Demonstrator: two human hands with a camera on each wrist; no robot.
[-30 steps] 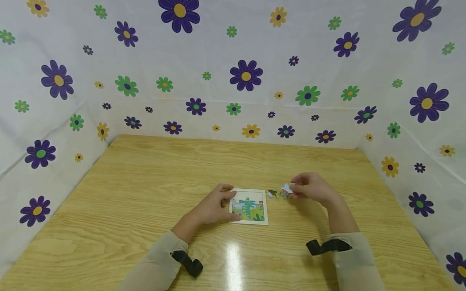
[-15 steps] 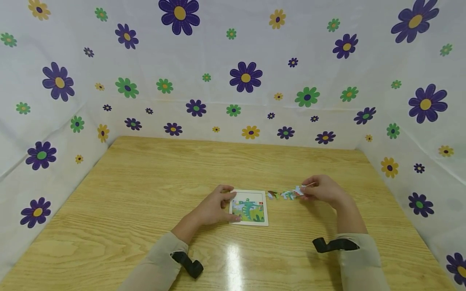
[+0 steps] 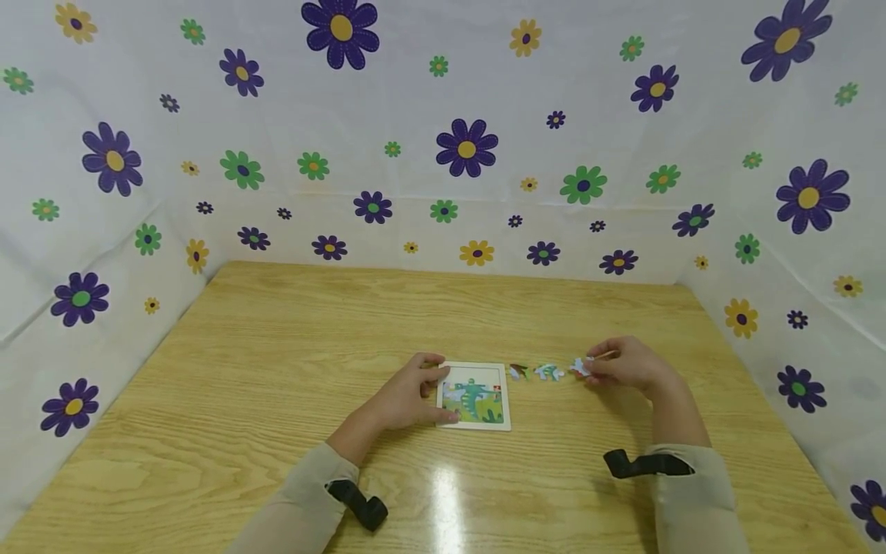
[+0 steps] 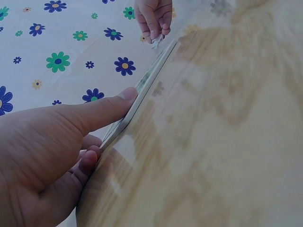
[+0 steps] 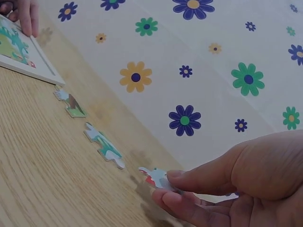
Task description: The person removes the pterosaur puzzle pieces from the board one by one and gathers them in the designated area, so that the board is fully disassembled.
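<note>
A square puzzle frame [image 3: 507, 400] with a green dinosaur picture lies on the table, its top strip unfilled. My left hand [image 3: 408, 392] grips the frame's left side, thumb over the lower edge and fingers at the upper corner. Right of the frame, my right hand [image 3: 631, 365] pinches a pale blue puzzle piece with some red [image 5: 158, 178] between thumb and fingers, close over the table. Two loose pieces lie between frame and right hand: a brown-and-green puzzle piece [image 5: 72, 104] by the frame's corner, and a white-and-teal puzzle piece [image 5: 104, 145] farther right.
The wooden table [image 3: 311, 323] carries all of this. A white cloth with printed flowers [image 3: 388, 100] stands along the back and both sides of the table. Black straps [image 3: 647, 464] sit on both wrists over beige sleeves.
My right hand has moved right with the pale blue puzzle piece, away from the white-and-teal piece, which now lies apart in plain sight. The left hand has stayed on the frame.
</note>
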